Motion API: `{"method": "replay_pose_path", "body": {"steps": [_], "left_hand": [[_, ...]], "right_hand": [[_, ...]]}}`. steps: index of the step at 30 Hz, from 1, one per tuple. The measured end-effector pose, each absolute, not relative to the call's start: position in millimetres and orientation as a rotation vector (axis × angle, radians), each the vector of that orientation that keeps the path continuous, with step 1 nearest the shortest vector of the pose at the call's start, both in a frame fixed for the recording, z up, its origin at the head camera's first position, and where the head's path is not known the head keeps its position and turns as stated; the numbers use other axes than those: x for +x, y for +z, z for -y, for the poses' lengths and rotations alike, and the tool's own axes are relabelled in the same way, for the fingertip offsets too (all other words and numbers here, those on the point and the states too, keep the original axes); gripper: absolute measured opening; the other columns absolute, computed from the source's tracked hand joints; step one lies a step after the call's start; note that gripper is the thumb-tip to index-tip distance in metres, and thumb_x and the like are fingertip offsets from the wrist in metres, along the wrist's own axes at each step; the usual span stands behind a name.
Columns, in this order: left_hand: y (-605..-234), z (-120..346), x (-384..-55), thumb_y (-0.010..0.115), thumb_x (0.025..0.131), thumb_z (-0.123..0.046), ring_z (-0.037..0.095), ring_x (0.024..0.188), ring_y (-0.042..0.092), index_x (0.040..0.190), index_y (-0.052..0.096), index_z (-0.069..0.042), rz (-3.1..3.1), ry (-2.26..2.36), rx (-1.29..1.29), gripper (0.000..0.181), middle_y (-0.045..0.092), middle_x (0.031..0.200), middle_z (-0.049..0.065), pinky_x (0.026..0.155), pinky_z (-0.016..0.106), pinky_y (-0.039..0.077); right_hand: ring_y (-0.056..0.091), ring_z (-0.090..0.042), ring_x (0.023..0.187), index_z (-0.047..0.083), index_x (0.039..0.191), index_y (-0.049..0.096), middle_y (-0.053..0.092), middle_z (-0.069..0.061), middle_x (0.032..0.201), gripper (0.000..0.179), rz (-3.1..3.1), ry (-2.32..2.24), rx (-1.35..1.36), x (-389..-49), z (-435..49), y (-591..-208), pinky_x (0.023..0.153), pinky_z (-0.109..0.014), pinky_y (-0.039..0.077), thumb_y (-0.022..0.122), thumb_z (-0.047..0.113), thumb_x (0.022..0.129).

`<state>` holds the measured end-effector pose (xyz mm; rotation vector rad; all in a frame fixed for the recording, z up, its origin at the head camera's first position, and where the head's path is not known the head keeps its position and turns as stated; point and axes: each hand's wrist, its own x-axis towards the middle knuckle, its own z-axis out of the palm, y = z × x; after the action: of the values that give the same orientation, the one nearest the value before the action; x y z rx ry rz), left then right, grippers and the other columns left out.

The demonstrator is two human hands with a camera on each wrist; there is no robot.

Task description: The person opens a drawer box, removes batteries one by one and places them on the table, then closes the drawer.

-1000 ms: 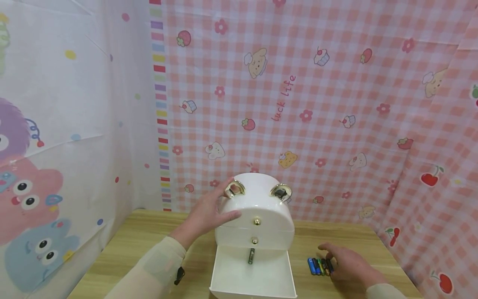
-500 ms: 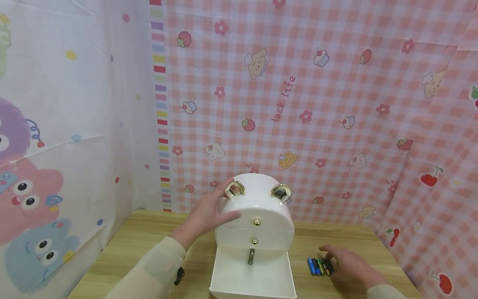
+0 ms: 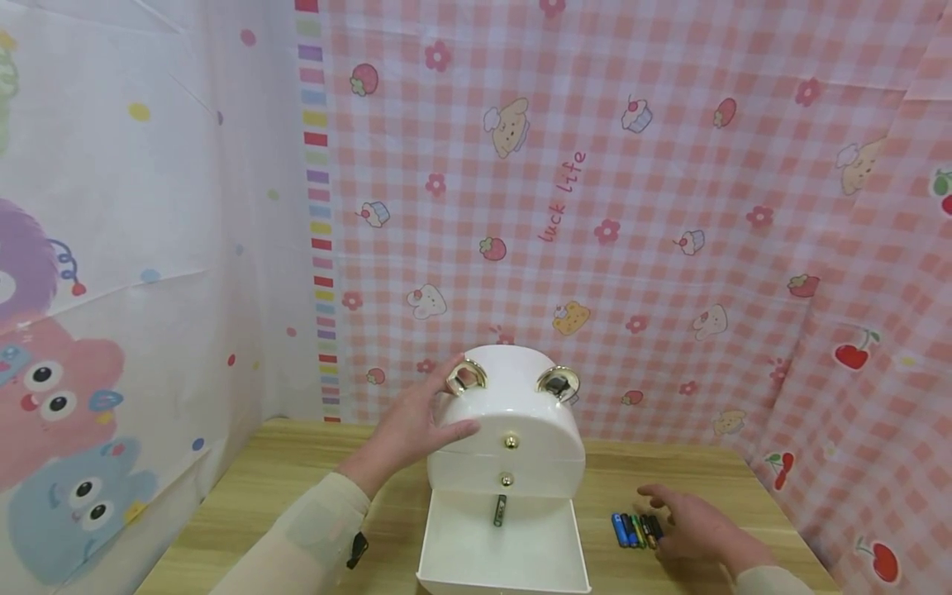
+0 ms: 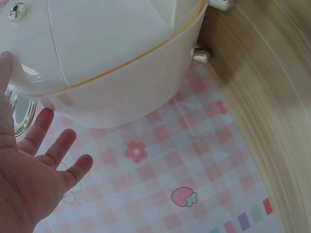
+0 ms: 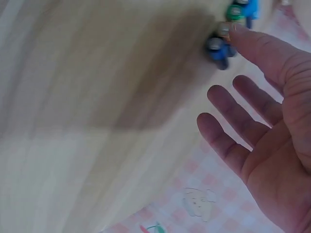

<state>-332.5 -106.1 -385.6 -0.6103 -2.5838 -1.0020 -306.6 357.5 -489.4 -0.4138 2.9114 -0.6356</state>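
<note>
A white rounded storage box (image 3: 509,463) with gold ear-shaped trims and gold knobs stands on the table, its bottom drawer (image 3: 513,562) pulled out. One dark battery (image 3: 500,511) lies near the back of that drawer. My left hand (image 3: 409,421) rests on the box's upper left side, thumb over the front and fingers by the gold ear; the left wrist view shows the other fingers spread out straight. Right of the drawer, several batteries (image 3: 635,530) lie side by side in a row. My right hand (image 3: 699,529) is at the row's right end, a fingertip overlapping a battery in the right wrist view.
The wooden table (image 3: 260,496) extends around the box. Behind it hangs a pink checked cloth (image 3: 669,165), which also covers the right side. A white cloth (image 3: 186,330) with cartoon figures hangs on the left.
The right hand has shifted very slightly beside the battery row. The left hand, the box and the battery in the drawer stay where they were.
</note>
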Motion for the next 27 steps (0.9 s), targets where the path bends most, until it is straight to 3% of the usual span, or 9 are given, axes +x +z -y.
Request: {"method": "replay_pose_path", "body": {"steps": [3,5,11,17,23,27], "left_hand": [[-386.3,106.4,-332.9,0.086,0.087,-0.053,0.036,0.127,0.067,0.169,0.032,-0.033,2.580,-1.007,-0.609,0.100,0.071,0.138,0.012,0.104,0.058,0.056],[-386.1,106.5,-332.3,0.087,0.087,-0.052,0.037,0.128,0.066,0.169,0.031,-0.035,2.581,-1.014,-0.611,0.100,0.071,0.137,0.012,0.106,0.058,0.055],[-385.6,106.7,-331.2,0.087,0.087,-0.051,0.039,0.130,0.065,0.169,0.030,-0.038,2.585,-1.015,-0.612,0.100,0.071,0.136,0.012,0.109,0.059,0.053],[-385.7,106.4,-331.4,0.087,0.088,-0.051,0.038,0.130,0.065,0.169,0.030,-0.038,2.586,-1.006,-0.608,0.100,0.071,0.137,0.011,0.108,0.059,0.054],[-386.9,106.5,-332.5,0.087,0.088,-0.052,0.036,0.128,0.067,0.168,0.030,-0.039,2.576,-1.007,-0.616,0.099,0.072,0.136,0.011,0.105,0.058,0.055],[-387.8,106.9,-333.1,0.086,0.088,-0.052,0.035,0.129,0.067,0.168,0.031,-0.037,2.564,-1.003,-0.628,0.099,0.072,0.136,0.011,0.107,0.058,0.055]], "right_hand": [[0.072,-0.041,0.110,0.005,0.146,0.059,0.068,-0.025,0.136,0.070,-2.927,-0.648,-0.367,-304.1,-353.6,-477.5,0.089,-0.060,0.061,0.088,0.008,0.083],[0.073,-0.039,0.108,0.003,0.144,0.062,0.069,-0.025,0.135,0.062,-2.951,-0.643,-0.335,-301.2,-349.0,-466.2,0.087,-0.057,0.062,0.086,0.012,0.088],[0.071,-0.008,0.086,0.013,0.127,0.075,0.079,-0.002,0.115,0.036,-3.054,-0.607,-0.316,-276.1,-316.8,-432.9,0.071,-0.032,0.059,0.081,0.027,0.095],[0.064,0.008,0.074,0.018,0.112,0.079,0.080,0.008,0.096,0.020,-3.160,-0.574,-0.738,-246.7,-278.6,-419.3,0.063,-0.022,0.053,0.082,0.026,0.094],[0.067,0.004,0.078,0.018,0.104,0.079,0.080,0.008,0.094,0.015,-3.199,-0.558,-1.167,-233.5,-237.7,-419.4,0.065,-0.023,0.056,0.084,0.018,0.091],[0.071,-0.003,0.085,0.018,0.106,0.078,0.079,0.007,0.099,0.013,-3.052,-0.589,-1.259,-234.3,-209.4,-422.8,0.071,-0.024,0.058,0.081,0.016,0.094]]}}
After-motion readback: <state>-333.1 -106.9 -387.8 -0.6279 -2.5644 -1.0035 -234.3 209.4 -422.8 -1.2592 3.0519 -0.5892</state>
